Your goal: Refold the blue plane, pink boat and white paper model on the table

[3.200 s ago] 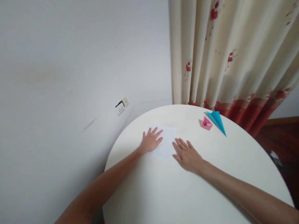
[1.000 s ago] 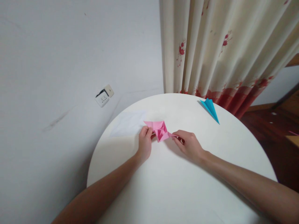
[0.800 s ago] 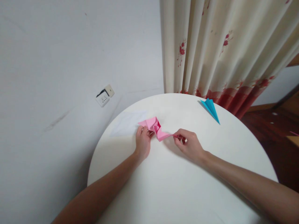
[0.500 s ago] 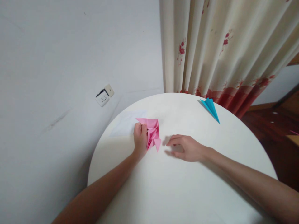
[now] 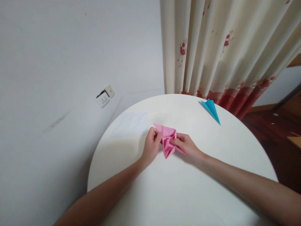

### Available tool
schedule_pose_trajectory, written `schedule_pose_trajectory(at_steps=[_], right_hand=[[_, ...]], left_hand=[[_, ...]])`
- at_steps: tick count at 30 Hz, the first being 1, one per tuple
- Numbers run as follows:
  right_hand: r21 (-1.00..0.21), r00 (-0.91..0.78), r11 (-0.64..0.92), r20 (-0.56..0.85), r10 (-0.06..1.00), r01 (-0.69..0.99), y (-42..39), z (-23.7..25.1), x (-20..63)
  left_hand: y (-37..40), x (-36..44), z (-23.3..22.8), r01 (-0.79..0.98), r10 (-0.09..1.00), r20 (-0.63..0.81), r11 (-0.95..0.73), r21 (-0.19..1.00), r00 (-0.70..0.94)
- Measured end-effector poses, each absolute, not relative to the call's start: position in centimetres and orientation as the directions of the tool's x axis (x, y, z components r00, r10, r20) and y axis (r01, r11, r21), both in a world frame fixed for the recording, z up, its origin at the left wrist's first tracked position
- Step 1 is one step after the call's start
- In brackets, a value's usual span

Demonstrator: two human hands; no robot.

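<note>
A folded sheet of pink paper (image 5: 168, 133), with several creases and pointed corners, is held between my two hands above the table. My left hand (image 5: 152, 142) pinches its left edge between thumb and fingers. On the other side, my right hand (image 5: 185, 143) grips the right edge, thumb on top and fingers behind. One pink point sticks up at the upper left, and another points down toward me. The fingertips behind the paper are hidden.
The round white table (image 5: 164, 194) stands against a pale wall (image 5: 70, 47) with a socket (image 5: 102, 99). A blue paper plane (image 5: 212, 110) lies near its far right edge. A thin white sheet (image 5: 129, 124) lies at the left. A flowered curtain (image 5: 211, 56) hangs behind.
My left hand has moved right with the pink paper, turning it. My right hand, open and apart from it before, has closed on its right side.
</note>
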State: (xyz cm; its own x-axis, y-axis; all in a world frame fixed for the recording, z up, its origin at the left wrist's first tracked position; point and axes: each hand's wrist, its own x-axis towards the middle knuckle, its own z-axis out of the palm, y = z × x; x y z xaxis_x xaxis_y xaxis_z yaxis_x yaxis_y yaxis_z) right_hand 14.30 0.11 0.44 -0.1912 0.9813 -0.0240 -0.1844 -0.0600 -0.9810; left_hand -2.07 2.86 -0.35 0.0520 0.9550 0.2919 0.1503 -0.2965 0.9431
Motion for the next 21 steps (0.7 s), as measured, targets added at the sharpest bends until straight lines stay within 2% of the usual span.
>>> schedule_pose_trajectory(at_steps=[2, 3, 5, 8, 11, 15, 21], right_hand=[[-0.981, -0.113, -0.092, -0.074, 0.991, -0.171, 0.4, 0.2, 14.6], [-0.982, -0.086, -0.110, -0.098, 0.992, -0.154, 0.5, 0.1, 14.8], [-0.986, -0.040, -0.131, -0.128, 0.991, -0.106, 0.8, 0.0, 15.0], [-0.986, -0.043, -0.141, -0.138, 0.990, -0.090, 0.9, -0.4, 14.8], [-0.995, -0.062, -0.059, -0.055, 0.997, -0.079, 1.0, -1.0, 14.6], [-0.995, -0.089, 0.072, 0.065, 0.994, 0.071, 0.8, -1.5, 14.8], [-0.955, -0.193, 0.144, 0.095, 0.977, 0.258, 0.3, -0.7, 15.3]], left_hand=[[2.7, -2.0, -0.2, 0.171, 0.985, 0.133, -0.150, 0.974, 0.107], [2.6, -2.0, -0.2, 0.198, 0.988, 0.100, -0.122, 0.973, 0.120], [2.4, -2.1, -0.1, 0.250, 0.980, 0.150, -0.178, 0.952, 0.128], [2.0, -2.1, 0.0, 0.240, 0.922, 0.346, -0.380, 0.893, 0.172], [1.8, -2.1, 0.0, 0.197, 0.864, 0.449, -0.492, 0.848, 0.228], [1.9, -2.0, -0.1, 0.190, 0.846, 0.456, -0.513, 0.837, 0.277], [2.4, -2.1, -0.4, 0.194, 0.863, 0.396, -0.467, 0.863, 0.314]])
